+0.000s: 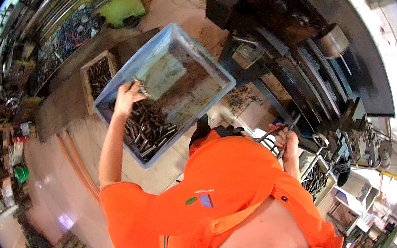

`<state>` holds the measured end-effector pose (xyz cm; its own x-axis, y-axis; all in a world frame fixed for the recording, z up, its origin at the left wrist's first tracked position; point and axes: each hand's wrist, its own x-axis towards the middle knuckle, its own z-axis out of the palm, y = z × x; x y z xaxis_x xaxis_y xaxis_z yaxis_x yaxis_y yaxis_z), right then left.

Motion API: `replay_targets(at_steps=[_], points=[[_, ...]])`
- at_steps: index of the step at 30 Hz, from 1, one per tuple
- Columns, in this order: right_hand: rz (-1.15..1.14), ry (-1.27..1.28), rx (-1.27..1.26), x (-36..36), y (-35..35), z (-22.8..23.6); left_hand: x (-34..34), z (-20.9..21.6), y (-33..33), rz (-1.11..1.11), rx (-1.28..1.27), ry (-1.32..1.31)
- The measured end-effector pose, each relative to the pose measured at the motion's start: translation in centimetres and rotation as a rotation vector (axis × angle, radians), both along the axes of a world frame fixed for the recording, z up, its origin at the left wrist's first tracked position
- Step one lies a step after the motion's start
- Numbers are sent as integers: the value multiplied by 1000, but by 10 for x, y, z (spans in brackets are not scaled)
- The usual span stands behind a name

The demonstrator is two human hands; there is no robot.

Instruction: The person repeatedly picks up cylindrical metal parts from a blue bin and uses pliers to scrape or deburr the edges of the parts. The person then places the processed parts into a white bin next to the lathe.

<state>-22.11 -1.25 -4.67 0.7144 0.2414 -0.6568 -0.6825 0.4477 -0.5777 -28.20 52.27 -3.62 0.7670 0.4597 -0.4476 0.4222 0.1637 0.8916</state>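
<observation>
**Pins (143,87) in left hand (128,96), over the left end of the blue bin (196,74)**

At far left, a green tub (22,174) among clutter. Next, on the floor, two orange strips (77,161), running side by side toward the shirt. Beyond, a wooden box (88,90) of small metal parts, just beside the bin.

Then the left hand, fingers and thumb drawn together on a few short pins; exact count and long axis, hard to tell. Closest to it, the pile (148,129): heaped in the bin's lower left end, just bodyward of the fingers. Height above it, cannot tell. Along the pile's near edge, several pins lengthwise from lower left to upper right, much like the bin's own long axis. Farther up and right, bare bin bottom.

Right of the orange shirt (215,176), well apart from the pile, the right hand (285,138), fingers curled at a dark rod (265,135); how firmly closed, cannot tell. Just beside, a box (332,182) of metal pieces.
</observation>
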Motion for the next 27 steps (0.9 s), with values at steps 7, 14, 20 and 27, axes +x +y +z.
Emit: replay_targets(at_steps=[7, 14, 20, 27], points=[[539, -385, -297, 37, 64, 66, 94, 76, -155, -517, -194, -206], [685, -450, -539, 29, 76, 112, 125, 98, -242, -808, -154, -159], [535, -454, -589, 17, 63, 104, 141, 101, -275, -974, -60, -83], [419, -447, -829, 7, 68, 109, 163, 97, -286, -1124, -99, -37]])
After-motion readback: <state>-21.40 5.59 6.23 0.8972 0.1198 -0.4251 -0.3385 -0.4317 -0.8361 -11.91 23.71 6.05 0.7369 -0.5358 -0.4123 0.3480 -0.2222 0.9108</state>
